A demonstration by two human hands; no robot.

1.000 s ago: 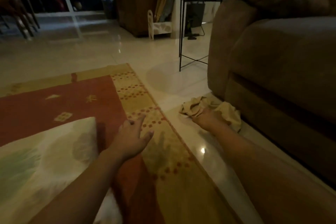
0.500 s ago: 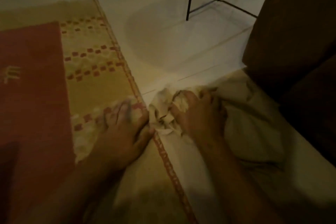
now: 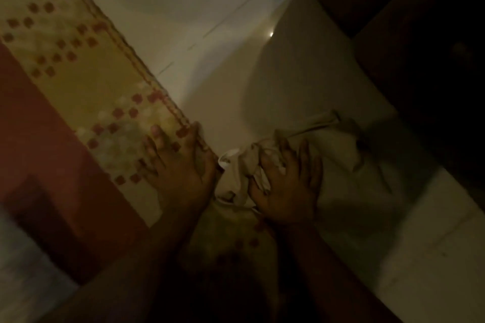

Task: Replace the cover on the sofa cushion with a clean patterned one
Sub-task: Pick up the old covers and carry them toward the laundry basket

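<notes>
The right hand [image 3: 286, 186] is clenched on a bunch of the cover [image 3: 333, 144], with the fingers curled into its folds. The left hand [image 3: 181, 165] is released and pressed flat, fingers spread, on the border of the rug [image 3: 78, 65], with nothing held. Several faults are judged possible from here. Because only a one-handed bunch is gripped, the cover may be lifted as a twisted wad, so that its opening cannot be found until the cloth is shaken out. A fold may be dragged over the floor [image 3: 183, 8], by which a clean cover would be soiled. The light is dim and the frame blurred, so the wrong cloth may be taken: it cannot be told whether this cream cloth is patterned. The far part of the cover lies near the base of the sofa [image 3: 420, 47] and may be snagged there if pulled sharply. As to position, the cover lies crumpled on the floor just beside the rug's edge, with its near end within the right hand and its bulk beyond that hand toward the sofa. It is just beside the left hand, but contact there cannot be confirmed. No cushion can be identified in view.
</notes>
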